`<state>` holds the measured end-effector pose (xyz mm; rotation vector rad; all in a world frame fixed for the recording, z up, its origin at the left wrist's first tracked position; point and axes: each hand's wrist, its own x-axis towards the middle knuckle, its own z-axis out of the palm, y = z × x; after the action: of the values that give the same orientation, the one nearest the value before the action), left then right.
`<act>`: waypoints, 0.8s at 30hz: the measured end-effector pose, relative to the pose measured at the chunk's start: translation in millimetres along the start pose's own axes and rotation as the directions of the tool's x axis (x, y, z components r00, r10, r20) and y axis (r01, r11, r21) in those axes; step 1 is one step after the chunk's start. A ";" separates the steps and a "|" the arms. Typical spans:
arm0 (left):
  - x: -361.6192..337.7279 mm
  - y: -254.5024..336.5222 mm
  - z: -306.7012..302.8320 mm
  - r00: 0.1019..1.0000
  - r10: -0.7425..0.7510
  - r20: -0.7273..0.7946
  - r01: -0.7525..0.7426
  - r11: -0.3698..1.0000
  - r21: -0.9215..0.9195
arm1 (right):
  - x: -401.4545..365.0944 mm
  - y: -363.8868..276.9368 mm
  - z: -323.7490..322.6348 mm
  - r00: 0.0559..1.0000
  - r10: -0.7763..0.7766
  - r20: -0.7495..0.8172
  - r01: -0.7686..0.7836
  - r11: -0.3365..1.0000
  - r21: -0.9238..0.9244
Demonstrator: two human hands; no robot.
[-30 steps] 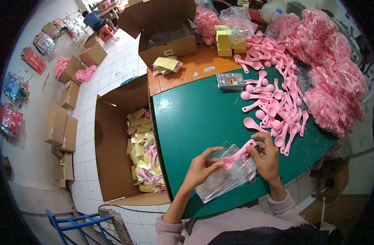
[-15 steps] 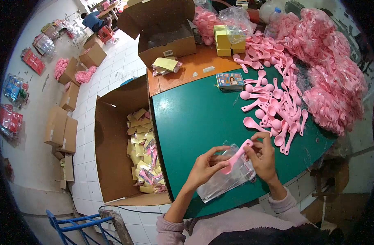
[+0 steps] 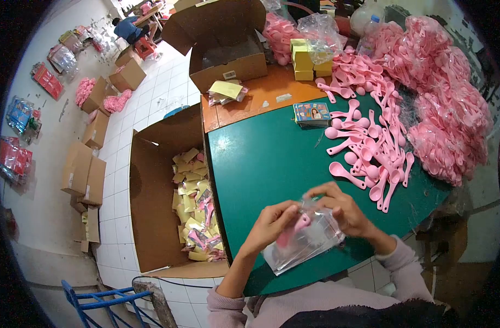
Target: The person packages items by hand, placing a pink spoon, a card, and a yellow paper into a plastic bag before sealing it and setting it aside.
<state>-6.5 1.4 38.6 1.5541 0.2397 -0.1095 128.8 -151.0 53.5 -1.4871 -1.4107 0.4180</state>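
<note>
A pink plastic spoon (image 3: 297, 228), blurred, hangs handle-up inside a small clear plastic bag (image 3: 306, 210). My left hand (image 3: 271, 223) is closed on the upper edge of that bag, thumb against fingers. My right hand (image 3: 345, 212) is at the other side of the bag's top, its curled fingers smeared by motion. Beneath both hands lies a stack of clear plastic bags (image 3: 310, 249) on the green tabletop (image 3: 255, 164). Loose pink spoons (image 3: 370, 145) are heaped beyond my right hand.
An open carton (image 3: 162, 202) of packed spoons and yellow cards stands left of the table. Printed cards (image 3: 311, 112), yellow boxes (image 3: 303, 60) and bagged pink spoons (image 3: 446, 109) sit at the back and right. Far off, a person (image 3: 128, 30) sits bent forward.
The spoon, held bare between both hands before, is now in a clear bag and lower. My left hand has gone from the spoon to the bag; my right hand has let go of the handle.
</note>
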 end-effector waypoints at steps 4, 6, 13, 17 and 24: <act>-1.2 8.5 -2.2 0.986 0.008 -0.169 -0.049 0.970 -0.239 | 65.3 54.7 -41.1 0.943 0.252 -0.219 -0.234 0.967 0.102; -1.6 13.3 -5.8 0.980 -0.018 -0.199 -0.029 0.972 -0.232 | 103.2 124.5 -68.9 0.854 0.151 -0.498 -0.371 0.848 -0.380; -2.7 -5.1 -6.9 0.958 0.126 -0.258 -0.152 0.985 -0.084 | 129.6 183.2 -89.2 0.802 0.311 -0.511 -0.582 0.602 -0.547; 2.3 -1.6 -8.5 0.944 0.150 -0.293 -0.146 0.989 0.035 | 122.4 159.6 -87.4 0.670 0.280 -0.688 -0.694 0.567 -0.445; 10.9 -1.4 -15.4 0.914 0.104 -0.393 -0.129 0.991 -0.037 | 82.8 70.9 -73.2 0.875 0.283 -0.393 -0.352 0.929 -0.116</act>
<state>2.5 17.5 34.8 1.5146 0.4595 0.3046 247.3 -94.6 58.3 -1.8512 -0.9227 0.1918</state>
